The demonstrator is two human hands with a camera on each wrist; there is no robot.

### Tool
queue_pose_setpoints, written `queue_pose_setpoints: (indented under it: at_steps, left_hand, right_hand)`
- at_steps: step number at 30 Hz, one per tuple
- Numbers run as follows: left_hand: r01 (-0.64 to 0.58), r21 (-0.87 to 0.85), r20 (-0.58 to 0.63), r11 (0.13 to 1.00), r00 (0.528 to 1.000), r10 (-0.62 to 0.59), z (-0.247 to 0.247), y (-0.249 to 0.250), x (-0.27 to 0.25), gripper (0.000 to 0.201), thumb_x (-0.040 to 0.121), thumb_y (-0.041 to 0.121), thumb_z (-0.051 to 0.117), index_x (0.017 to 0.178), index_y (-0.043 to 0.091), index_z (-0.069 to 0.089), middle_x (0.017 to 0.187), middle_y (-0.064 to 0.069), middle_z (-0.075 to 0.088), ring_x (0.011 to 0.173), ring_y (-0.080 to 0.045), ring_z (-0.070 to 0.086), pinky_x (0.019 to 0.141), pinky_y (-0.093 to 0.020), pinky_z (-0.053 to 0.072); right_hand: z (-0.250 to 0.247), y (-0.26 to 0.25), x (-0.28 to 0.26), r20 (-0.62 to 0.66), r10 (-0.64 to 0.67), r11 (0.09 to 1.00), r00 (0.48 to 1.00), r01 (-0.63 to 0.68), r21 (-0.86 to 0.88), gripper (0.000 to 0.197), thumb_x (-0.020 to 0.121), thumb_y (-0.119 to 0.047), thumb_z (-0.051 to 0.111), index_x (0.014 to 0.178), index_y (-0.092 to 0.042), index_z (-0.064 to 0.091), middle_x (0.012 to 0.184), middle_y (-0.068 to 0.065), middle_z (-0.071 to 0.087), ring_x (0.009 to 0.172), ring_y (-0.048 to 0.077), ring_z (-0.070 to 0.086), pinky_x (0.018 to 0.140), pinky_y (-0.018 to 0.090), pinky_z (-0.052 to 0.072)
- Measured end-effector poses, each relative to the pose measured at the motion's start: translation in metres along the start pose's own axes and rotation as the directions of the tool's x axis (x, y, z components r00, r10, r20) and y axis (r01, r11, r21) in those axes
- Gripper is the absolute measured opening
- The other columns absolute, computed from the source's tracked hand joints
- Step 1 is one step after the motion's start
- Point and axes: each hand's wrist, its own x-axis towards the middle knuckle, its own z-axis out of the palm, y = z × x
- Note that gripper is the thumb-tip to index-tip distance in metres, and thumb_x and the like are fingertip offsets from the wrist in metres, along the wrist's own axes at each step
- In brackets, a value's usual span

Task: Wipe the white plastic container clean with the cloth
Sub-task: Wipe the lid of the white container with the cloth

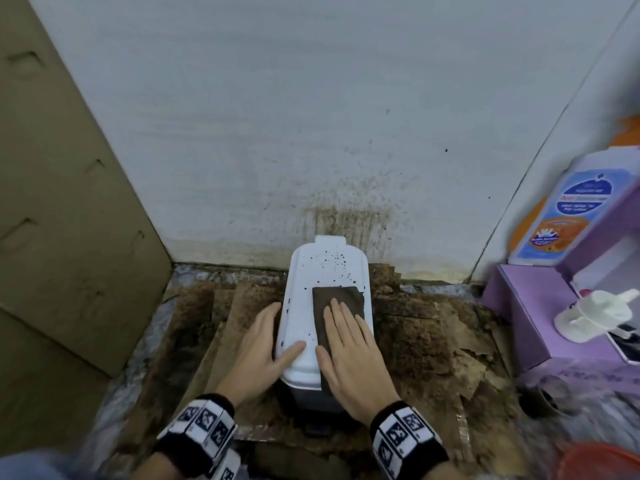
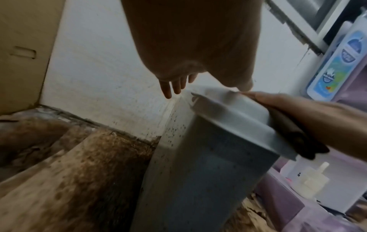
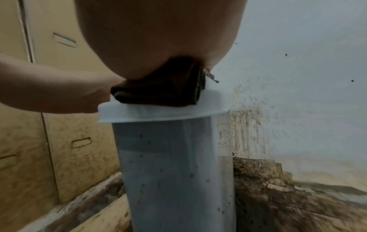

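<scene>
The white container [image 1: 301, 306] stands upright in front of me, close to the stained wall [image 1: 311, 133], on dirty sheets of cardboard [image 1: 433, 341]. Its lid faces up at me and is speckled with dark spots, thickest toward the far end.

My right hand [image 1: 349, 351] lies flat on the brown cloth [image 1: 337, 303], fingers straight and close together, pressing it down on the right half of the lid. The cloth is folded into a rectangle; its far edge reaches past my fingertips and its near end hangs over the lid's near rim under my palm. From the right wrist view the cloth is squeezed between my palm and the lid, a frayed corner sticking out on the wall side.

My left hand [image 1: 258, 348] is on the left side of the container. The thumb lies across the top of the lid, just beside the cloth and not touching it, while the fingers reach straight along the left wall, so the hand is spread wide and braces the container rather than curling round it.

To my left leans a flat cardboard panel [image 1: 69, 202]. To my right sit a purple box [image 1: 526, 317], a white spray nozzle [image 1: 595, 315] and a bottle with a blue and orange label [image 1: 568, 216].
</scene>
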Motion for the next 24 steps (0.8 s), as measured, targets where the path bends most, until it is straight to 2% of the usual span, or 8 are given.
queue_pose_setpoints:
  at_steps: [3, 6, 7, 10, 13, 17, 20, 24]
  left_hand:
    - [0.065, -0.123, 0.062, 0.99, 0.996, -0.058, 0.015, -0.008, -0.007, 0.123, 0.072, 0.095, 0.049, 0.164, 0.029, 0.001, 0.17, 0.017, 0.006, 0.155, -0.005, 0.015, 0.128, -0.04, 0.02]
    - [0.069, -0.166, 0.07, 0.984, 0.996, -0.058, 0.02, -0.011, -0.007, 0.129, 0.064, 0.095, 0.059, 0.161, 0.038, -0.004, 0.167, 0.023, 0.002, 0.154, -0.003, 0.012, 0.127, -0.04, 0.02]
    - [0.059, -0.187, 0.07, 0.981, 0.996, -0.047, 0.021, -0.011, -0.008, 0.128, 0.062, 0.092, 0.064, 0.159, 0.042, -0.004, 0.166, 0.026, 0.003, 0.154, -0.002, 0.012, 0.127, -0.04, 0.02]
    - [0.036, -0.21, 0.057, 0.977, 0.998, -0.024, 0.026, -0.014, -0.008, 0.128, 0.064, 0.082, 0.077, 0.158, 0.045, -0.002, 0.164, 0.029, 0.005, 0.154, -0.001, 0.015, 0.126, -0.043, 0.024]
    - [0.053, -0.235, 0.049, 0.971, 0.998, -0.043, 0.028, -0.015, -0.008, 0.13, 0.065, 0.079, 0.08, 0.159, 0.045, -0.002, 0.164, 0.029, 0.006, 0.154, -0.001, 0.015, 0.126, -0.048, 0.026]
    - [0.063, -0.273, 0.055, 0.96, 0.997, -0.05, 0.029, -0.013, -0.009, 0.129, 0.065, 0.076, 0.082, 0.159, 0.047, -0.002, 0.165, 0.029, 0.006, 0.155, -0.002, 0.016, 0.125, -0.05, 0.027]
    - [0.059, -0.244, 0.056, 0.968, 0.997, -0.047, 0.03, -0.013, -0.009, 0.131, 0.064, 0.08, 0.079, 0.159, 0.047, -0.006, 0.165, 0.031, 0.001, 0.155, 0.0, 0.01, 0.127, -0.047, 0.022]
    - [0.031, -0.229, 0.028, 0.973, 0.999, -0.025, 0.029, -0.01, -0.009, 0.13, 0.063, 0.078, 0.08, 0.159, 0.046, -0.003, 0.163, 0.032, 0.003, 0.152, 0.006, 0.008, 0.126, -0.042, 0.022]
  right_hand:
    - [0.005, 0.001, 0.002, -0.043, 0.052, 0.998, 0.998, -0.051, 0.021, 0.063, 0.107, -0.038, 0.014, 0.159, -0.004, 0.019, 0.168, 0.013, 0.012, 0.156, 0.026, 0.012, 0.124, 0.043, 0.017]
    - [0.004, 0.004, 0.01, -0.085, 0.069, 0.998, 0.994, -0.068, 0.017, 0.061, 0.105, -0.034, 0.023, 0.155, 0.0, 0.031, 0.164, 0.017, 0.026, 0.153, 0.029, 0.024, 0.12, 0.041, 0.016]
    - [0.002, 0.006, 0.015, -0.084, 0.069, 0.997, 0.994, -0.066, 0.03, 0.062, 0.105, -0.035, 0.023, 0.155, 0.0, 0.03, 0.164, 0.016, 0.025, 0.153, 0.028, 0.023, 0.121, 0.04, 0.014]
    - [-0.004, 0.016, 0.034, -0.007, 0.072, 0.993, 0.997, -0.071, 0.092, 0.069, 0.102, -0.044, 0.007, 0.161, -0.008, 0.011, 0.169, 0.007, 0.004, 0.156, 0.019, 0.002, 0.126, 0.033, 0.0]
    - [-0.006, 0.028, 0.053, 0.029, 0.05, 0.995, 0.998, -0.053, 0.084, 0.073, 0.099, -0.049, 0.0, 0.161, -0.011, 0.003, 0.17, 0.005, -0.005, 0.156, 0.016, -0.006, 0.126, 0.032, -0.004]
    - [-0.005, 0.034, 0.061, 0.042, 0.055, 0.995, 0.998, -0.058, 0.083, 0.076, 0.097, -0.05, -0.002, 0.161, -0.009, 0.004, 0.169, 0.007, -0.005, 0.156, 0.019, -0.006, 0.126, 0.035, -0.002]
    - [-0.002, 0.027, 0.043, 0.029, 0.095, 0.988, 0.995, -0.097, 0.119, 0.073, 0.099, -0.048, 0.002, 0.161, -0.009, 0.004, 0.169, 0.007, -0.005, 0.156, 0.018, -0.007, 0.127, 0.038, 0.001]
    - [0.007, 0.003, -0.003, -0.082, 0.135, 0.985, 0.988, -0.124, 0.118, 0.063, 0.106, -0.039, 0.016, 0.159, -0.006, 0.017, 0.168, 0.011, 0.011, 0.156, 0.023, 0.007, 0.125, 0.039, 0.009]
